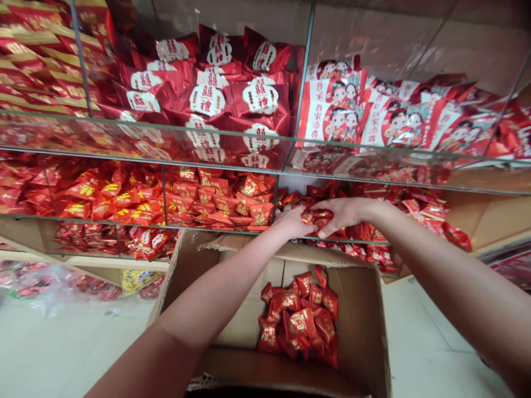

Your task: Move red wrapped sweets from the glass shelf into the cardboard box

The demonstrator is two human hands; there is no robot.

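Note:
Both my hands reach into a shelf compartment and curl around a small cluster of red wrapped candies (312,216). My left hand (293,221) presses in from the left, its fingertips partly hidden against the candies. From the right comes my right hand (343,214), thumb low and fingers bent over the same candies. Beneath my forearms stands an open cardboard box (236,362). Inside it, toward the right, lies a heap of red candies (299,323) in shiny wrappers with gold print.
A glass shelf edge (232,232) runs just below my hands, with another glass shelf above. Dividers part heaps of orange-red packets (224,199). Higher up sit dark red bags (207,99) and white-and-red bags (332,116). Plastic-wrapped goods (53,282) lie low at left.

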